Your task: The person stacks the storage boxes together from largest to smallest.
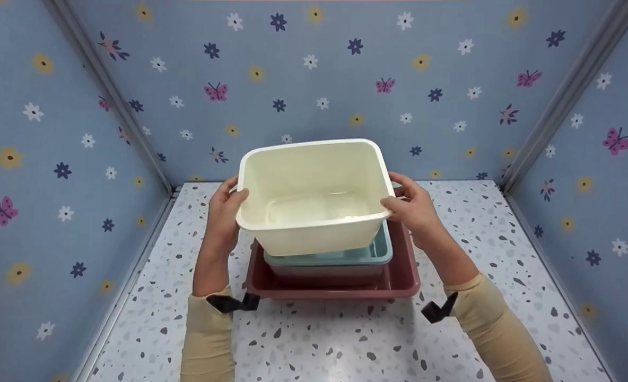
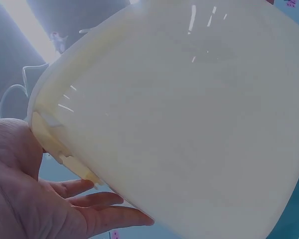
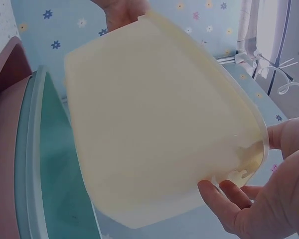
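Note:
A cream plastic basin (image 1: 314, 175) is held up and tilted, its opening facing the head camera. My left hand (image 1: 224, 212) grips its left rim, thumb over the edge and fingers outside, below the rim in the left wrist view. On the opposite rim my right hand (image 1: 415, 209) does the same, its fingers (image 3: 214, 196) against the outer wall. Below and partly hidden by the cream basin is a teal basin (image 1: 340, 260), sitting inside a larger dark red basin (image 1: 408, 265). The right wrist view shows the teal basin's open inside (image 3: 65, 164), apart from the cream basin.
The dark red basin rests on a white speckled table (image 1: 324, 339). Blue flowered panels (image 1: 314, 69) stand at the back and on both sides, with grey metal posts (image 1: 574, 85) at the corners. A black strap piece (image 1: 234, 303) sits at each wrist.

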`<state>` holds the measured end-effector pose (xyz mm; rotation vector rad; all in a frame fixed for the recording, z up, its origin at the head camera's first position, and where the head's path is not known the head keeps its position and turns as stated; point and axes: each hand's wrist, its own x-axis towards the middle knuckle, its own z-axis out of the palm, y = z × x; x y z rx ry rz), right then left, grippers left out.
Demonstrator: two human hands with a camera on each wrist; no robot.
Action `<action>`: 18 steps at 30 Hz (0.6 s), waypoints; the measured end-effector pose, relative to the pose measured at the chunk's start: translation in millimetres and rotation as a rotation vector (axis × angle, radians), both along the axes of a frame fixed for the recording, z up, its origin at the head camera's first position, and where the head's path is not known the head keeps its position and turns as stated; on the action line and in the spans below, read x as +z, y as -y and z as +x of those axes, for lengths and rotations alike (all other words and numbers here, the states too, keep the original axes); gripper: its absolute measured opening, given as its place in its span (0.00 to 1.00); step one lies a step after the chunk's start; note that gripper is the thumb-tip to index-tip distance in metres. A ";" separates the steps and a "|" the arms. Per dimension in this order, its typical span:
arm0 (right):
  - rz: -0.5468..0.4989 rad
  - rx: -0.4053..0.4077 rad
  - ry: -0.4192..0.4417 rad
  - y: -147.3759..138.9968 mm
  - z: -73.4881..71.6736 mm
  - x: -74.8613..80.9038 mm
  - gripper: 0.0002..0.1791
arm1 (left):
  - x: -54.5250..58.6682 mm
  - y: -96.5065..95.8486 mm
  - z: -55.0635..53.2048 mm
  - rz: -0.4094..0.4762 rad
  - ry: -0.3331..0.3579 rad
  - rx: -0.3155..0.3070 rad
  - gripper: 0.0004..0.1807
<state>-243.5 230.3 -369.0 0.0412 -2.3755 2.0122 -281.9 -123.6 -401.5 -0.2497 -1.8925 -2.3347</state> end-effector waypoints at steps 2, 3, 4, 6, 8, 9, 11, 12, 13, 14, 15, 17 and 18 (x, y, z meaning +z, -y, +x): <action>0.011 -0.012 0.011 -2.0 -1.9 0.0 0.33 | 0.7 -1.8 -2.4 -0.001 0.021 -0.030 0.25; 0.019 -0.018 0.012 -3.1 -3.4 0.1 0.33 | 1.7 -2.4 -3.7 -0.004 0.031 -0.061 0.26; 0.018 -0.026 0.014 -3.8 -3.5 -1.5 0.33 | 1.7 -2.7 -4.6 -0.014 0.046 -0.096 0.27; 0.018 -0.040 0.020 -4.9 -3.7 -4.1 0.33 | 2.5 -2.6 -5.8 -0.048 0.072 -0.163 0.31; 0.014 -0.043 0.024 -5.9 -3.8 -6.2 0.33 | 3.9 -2.1 -6.6 -0.088 0.091 -0.215 0.33; 0.012 -0.044 0.026 -6.4 -3.6 -7.0 0.33 | 4.8 -2.0 -6.7 -0.109 0.100 -0.228 0.34; 0.008 -0.042 0.019 -7.6 -2.7 -8.1 0.33 | 6.2 -2.2 -7.4 -0.152 0.102 -0.238 0.35; 0.006 -0.042 0.012 -8.4 -2.1 -8.6 0.33 | 6.7 -2.5 -7.9 -0.165 0.099 -0.242 0.35; 0.004 -0.043 0.003 -9.0 -1.5 -8.8 0.33 | 7.1 -3.0 -8.5 -0.176 0.095 -0.241 0.36; 0.002 -0.043 -0.007 -9.7 -0.9 -8.9 0.32 | 7.4 -3.6 -9.2 -0.187 0.092 -0.237 0.35; 0.003 -0.044 -0.017 -10.3 -0.4 -9.1 0.32 | 7.6 -4.2 -9.7 -0.194 0.087 -0.231 0.35; 0.000 -0.041 -0.025 -10.8 0.8 -9.6 0.32 | 7.5 -5.1 -10.0 -0.208 0.085 -0.212 0.36; 0.002 -0.039 -0.024 -11.0 1.5 -10.0 0.32 | 7.2 -5.6 -9.8 -0.214 0.089 -0.201 0.36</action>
